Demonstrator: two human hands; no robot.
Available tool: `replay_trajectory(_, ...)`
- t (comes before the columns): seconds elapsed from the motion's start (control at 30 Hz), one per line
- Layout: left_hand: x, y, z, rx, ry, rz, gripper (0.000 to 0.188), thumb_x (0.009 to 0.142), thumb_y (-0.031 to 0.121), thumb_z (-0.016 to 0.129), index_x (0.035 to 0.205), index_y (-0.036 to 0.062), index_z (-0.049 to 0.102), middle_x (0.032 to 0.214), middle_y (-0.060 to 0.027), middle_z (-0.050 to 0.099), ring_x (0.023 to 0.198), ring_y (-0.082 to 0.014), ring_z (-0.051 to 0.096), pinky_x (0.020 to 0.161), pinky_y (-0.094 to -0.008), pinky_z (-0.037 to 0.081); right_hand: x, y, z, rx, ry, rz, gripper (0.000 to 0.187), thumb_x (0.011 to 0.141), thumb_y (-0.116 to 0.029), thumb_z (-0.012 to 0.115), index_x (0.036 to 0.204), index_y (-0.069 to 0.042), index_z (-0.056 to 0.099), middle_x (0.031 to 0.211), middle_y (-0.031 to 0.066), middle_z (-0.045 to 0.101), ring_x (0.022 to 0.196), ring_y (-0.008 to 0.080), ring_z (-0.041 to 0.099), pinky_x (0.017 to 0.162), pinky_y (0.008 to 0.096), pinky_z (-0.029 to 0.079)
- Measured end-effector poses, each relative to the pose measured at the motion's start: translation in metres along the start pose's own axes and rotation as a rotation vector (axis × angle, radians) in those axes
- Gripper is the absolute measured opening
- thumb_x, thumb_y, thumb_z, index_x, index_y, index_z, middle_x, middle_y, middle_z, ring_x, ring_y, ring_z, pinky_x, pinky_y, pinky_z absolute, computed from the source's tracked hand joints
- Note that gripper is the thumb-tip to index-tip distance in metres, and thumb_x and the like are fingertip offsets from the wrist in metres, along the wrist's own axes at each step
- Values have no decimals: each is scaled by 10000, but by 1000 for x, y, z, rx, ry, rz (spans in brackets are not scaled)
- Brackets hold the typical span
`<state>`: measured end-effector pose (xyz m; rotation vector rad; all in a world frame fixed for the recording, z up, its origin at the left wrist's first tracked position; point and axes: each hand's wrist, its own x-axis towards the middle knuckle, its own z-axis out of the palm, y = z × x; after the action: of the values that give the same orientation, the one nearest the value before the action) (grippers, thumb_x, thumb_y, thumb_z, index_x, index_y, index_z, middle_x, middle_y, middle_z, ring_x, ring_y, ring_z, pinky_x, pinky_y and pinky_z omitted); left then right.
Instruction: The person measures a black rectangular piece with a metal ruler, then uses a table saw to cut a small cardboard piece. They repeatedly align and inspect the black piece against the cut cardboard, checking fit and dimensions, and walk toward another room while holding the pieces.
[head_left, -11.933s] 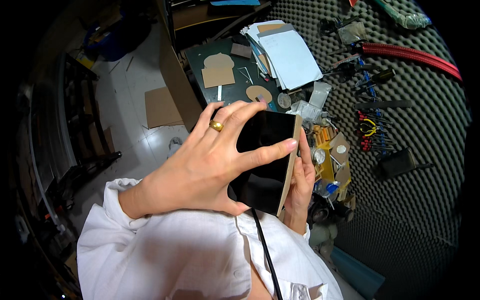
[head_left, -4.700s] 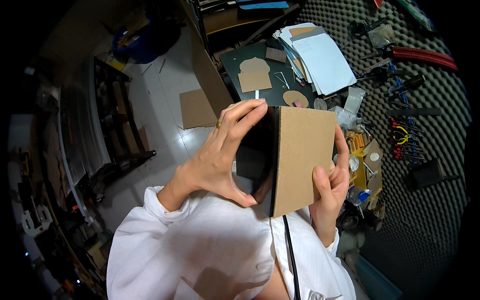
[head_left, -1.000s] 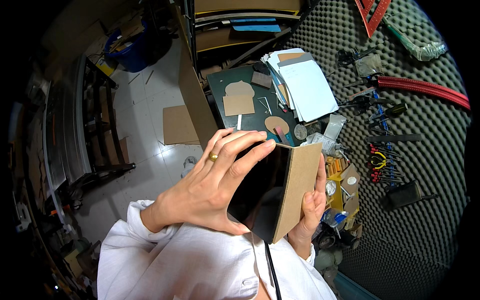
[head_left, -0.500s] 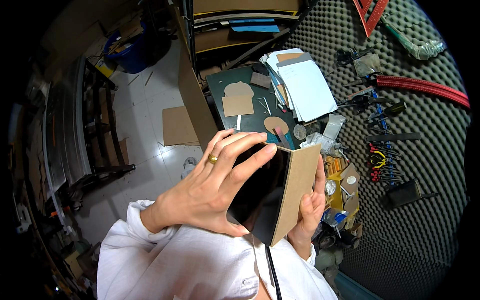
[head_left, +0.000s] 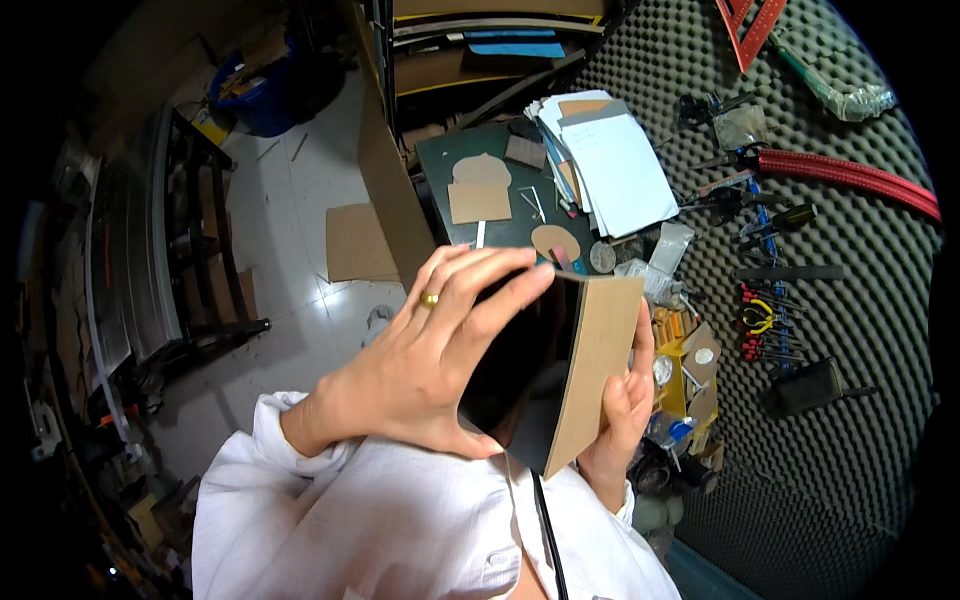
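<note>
In front of my chest I hold a box-like piece (head_left: pixel 530 370) with a glossy black face and a tan fibreboard side panel (head_left: pixel 602 370). My left hand (head_left: pixel 425 350), with a gold ring on one finger, spans the black face. Its fingertips press the top edge and its thumb presses the lower edge. My right hand (head_left: pixel 620 430) grips the piece from the right, thumb bent beside the tan panel and fingers partly hidden behind it. A black cord (head_left: pixel 546 530) hangs below the piece, over my white shirt; whether the two are joined cannot be made out.
Beyond my hands, a dark green worktop (head_left: pixel 435 165) carries cardboard cutouts (head_left: pixel 480 203) and a paper stack (head_left: pixel 620 170). Tools (head_left: pixel 760 315) hang on the grey foam wall (head_left: pixel 840 380) at right. At left are a metal rack (head_left: pixel 150 260) and a blue bin (head_left: pixel 265 105).
The piece has risen slightly in the view and turned a little, so the tan panel shows more broadly. Both hands have moved up with it and keep their grip.
</note>
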<state>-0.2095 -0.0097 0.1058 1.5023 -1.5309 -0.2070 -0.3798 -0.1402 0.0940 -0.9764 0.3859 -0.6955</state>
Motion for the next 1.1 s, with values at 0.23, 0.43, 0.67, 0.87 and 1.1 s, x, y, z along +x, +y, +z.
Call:
replay_trajectory(0.23,-8,-18,12,-91,-28,-109,1324,434,383,878,1487,-25,187,1452,-237,287,1318,-421,324,1100,-511,289,11,-3,-5,-122,178,60,552,971,-165,500,1471,-121,272,1218,85,573,830,50,628,604,157,519)
replay_trajectory(0.43,-17,-23,24,-192,-43,-179,1333,467,427,887,1489,-26,160,1497,-230,238,1387,-413,240,1138,-504,251,5,0,-31,-288,234,118,370,991,-137,500,1334,-27,415,1226,117,552,952,152,643,745,264,546)
replay_trajectory(0.67,-12,-18,32,-307,-42,-263,1357,459,395,891,1494,-35,125,1497,-242,215,1406,-408,217,1153,-474,230,-11,5,-14,-407,-198,124,948,835,-645,624,1414,28,293,1378,154,380,1237,235,494,958,338,482)
replay_trajectory(0.87,-15,-13,46,-306,-110,-121,1375,454,409,913,1497,-13,123,1493,-254,212,1392,-426,234,1133,-497,253,-11,19,-24,-105,-177,447,1022,828,-722,561,1465,-6,206,1369,179,388,1297,259,407,1080,399,335)
replay_trajectory(1.1,-18,-16,53,-297,-150,2,1336,468,442,913,1493,27,164,1472,-255,235,1352,-435,281,1093,-531,294,-22,23,-26,-81,-248,523,1140,774,-686,668,1472,37,130,828,50,533,759,76,499,724,212,391)
